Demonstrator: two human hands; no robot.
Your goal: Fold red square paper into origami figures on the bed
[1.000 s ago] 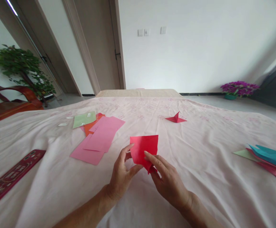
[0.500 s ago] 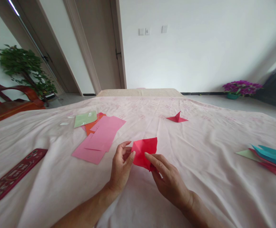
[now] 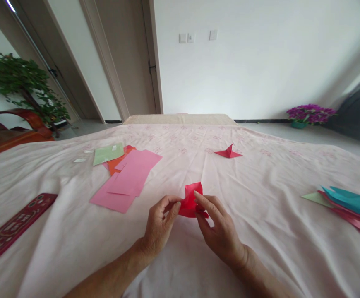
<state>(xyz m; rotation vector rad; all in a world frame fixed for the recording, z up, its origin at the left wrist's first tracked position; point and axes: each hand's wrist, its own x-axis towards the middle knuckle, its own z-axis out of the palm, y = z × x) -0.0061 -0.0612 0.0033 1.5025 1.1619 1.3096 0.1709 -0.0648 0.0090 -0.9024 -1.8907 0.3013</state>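
Observation:
A small sheet of red paper [image 3: 190,203], creased and bent, is held up between my two hands above the cloth. Its left edge is pinched between the thumb and fingers of my left hand [image 3: 161,217]. On the other side, my right hand [image 3: 219,227] grips the right part, with a fingertip lying on the paper's face and the thumb low at a curled corner. A folded red paper shape [image 3: 229,153] with a raised point stands farther off on the cloth.
Left of my hands lie pink paper sheets [image 3: 133,174], an orange sheet [image 3: 115,165] and a light green packet [image 3: 108,154]. A dark red patterned case [image 3: 17,227] rests at far left. Folded blue, red and green papers [image 3: 350,203] lie at right on the wrinkled pale tablecloth [image 3: 260,194].
The red paper's left side has bent inward, so it looks narrower. My left hand has turned and now pinches the paper's left edge; the right hand keeps its grip.

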